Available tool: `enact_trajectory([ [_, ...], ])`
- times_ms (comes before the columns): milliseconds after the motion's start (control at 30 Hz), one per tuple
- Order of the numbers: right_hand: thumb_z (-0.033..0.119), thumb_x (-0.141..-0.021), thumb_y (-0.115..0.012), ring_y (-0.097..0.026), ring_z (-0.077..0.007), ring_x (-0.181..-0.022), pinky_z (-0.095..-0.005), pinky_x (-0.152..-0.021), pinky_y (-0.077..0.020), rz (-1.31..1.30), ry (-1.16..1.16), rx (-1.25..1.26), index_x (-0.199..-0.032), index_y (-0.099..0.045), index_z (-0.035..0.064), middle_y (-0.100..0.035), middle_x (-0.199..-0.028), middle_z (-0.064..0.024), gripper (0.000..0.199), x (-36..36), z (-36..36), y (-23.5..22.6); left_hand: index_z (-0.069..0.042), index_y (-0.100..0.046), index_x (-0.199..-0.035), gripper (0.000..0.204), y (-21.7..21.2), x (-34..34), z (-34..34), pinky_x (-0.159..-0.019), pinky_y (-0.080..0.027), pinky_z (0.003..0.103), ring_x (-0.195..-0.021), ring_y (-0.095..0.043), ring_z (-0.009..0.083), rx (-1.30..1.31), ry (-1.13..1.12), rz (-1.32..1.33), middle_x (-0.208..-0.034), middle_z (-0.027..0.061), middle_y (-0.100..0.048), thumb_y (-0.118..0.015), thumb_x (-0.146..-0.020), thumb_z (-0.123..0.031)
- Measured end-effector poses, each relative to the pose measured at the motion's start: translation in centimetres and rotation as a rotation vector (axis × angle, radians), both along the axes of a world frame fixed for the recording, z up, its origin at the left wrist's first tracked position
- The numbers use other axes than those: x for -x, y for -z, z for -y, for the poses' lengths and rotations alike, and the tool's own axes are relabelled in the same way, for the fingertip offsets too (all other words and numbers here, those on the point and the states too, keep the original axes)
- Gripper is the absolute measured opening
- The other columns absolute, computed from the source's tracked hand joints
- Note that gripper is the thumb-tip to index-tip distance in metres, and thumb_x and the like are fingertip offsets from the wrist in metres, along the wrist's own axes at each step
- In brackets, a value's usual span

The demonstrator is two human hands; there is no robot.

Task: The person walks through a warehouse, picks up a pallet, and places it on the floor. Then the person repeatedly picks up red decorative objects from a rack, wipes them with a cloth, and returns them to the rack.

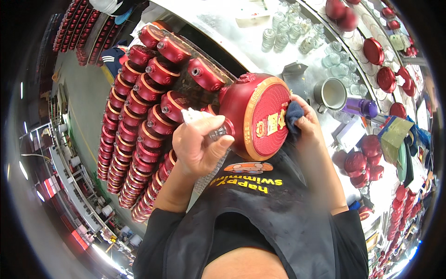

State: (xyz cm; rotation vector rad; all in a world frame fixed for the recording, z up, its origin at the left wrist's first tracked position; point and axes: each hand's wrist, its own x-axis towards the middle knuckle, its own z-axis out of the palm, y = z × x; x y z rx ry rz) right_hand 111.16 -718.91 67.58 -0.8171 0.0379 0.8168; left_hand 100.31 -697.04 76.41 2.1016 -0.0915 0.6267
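A round red bottle [241, 111] with a gold-orange rim and raised gold decoration on its flat face is held up in front of my apron. My left hand [197, 142] is closed around its clear glass neck. Something white, like tissue or plastic, shows by that thumb and fingers. Against the rim on the other side, my right hand [306, 123] grips a dark blue cloth [294, 118], which touches the bottle's edge. Part of the cloth lies behind the fingers.
Rows of similar red bottles [151, 135] stand stacked at my left. On the white table [218, 23] are clear glass bottles [283, 30], a metal mug [331, 94] and a purple bottle [360, 107]. More red pieces [362, 160] lie at the right, beside a conveyor [355, 44].
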Motion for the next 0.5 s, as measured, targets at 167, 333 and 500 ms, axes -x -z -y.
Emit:
enact_trajectory([
  [167, 0.015, -0.086, -0.062, -0.063, -0.0106, -0.087, -0.0254, -0.080, -0.0525, -0.153, 0.059, 0.097, -0.116, -0.054, 0.0009, -0.065, -0.101, -0.0051, 0.034, -0.5, 0.5, 0.9, 0.003, -0.059, -0.103, 0.028, 1.0, -0.6, 1.3, -0.058, -0.046, 0.027, -0.064, -0.056, 0.0170, -0.014, 0.005, -0.035, -0.080, 0.0105, -0.061, -0.071, -0.087, -0.017],
  [333, 0.008, -0.080, -0.063, -0.063, -0.0103, -0.090, -0.0255, -0.081, -0.0518, -0.057, -0.045, 0.061, -0.120, -0.052, 0.0013, -0.064, -0.102, -0.0045, 0.042, -0.3, 1.9, 0.9, 0.003, -0.058, -0.104, 0.025, 2.2, -0.7, 1.3, -0.062, -0.040, 0.022, -0.069, -0.047, 0.0080, 0.270, -0.095, -0.119, -0.085, 0.0036, -0.056, -0.067, -0.091, -0.016],
  [500, 0.010, -0.079, -0.065, -0.063, -0.0113, -0.091, -0.0254, -0.082, -0.0515, -0.044, -0.085, -0.011, -0.123, -0.051, 0.0004, -0.063, -0.105, -0.0059, 0.047, 0.0, 2.3, 0.9, 0.003, -0.058, -0.105, 0.026, 2.7, -0.6, 0.7, -0.062, -0.039, 0.021, -0.069, -0.046, 0.0076, 0.325, -0.047, -0.089, -0.086, 0.0031, -0.056, -0.067, -0.091, -0.017],
])
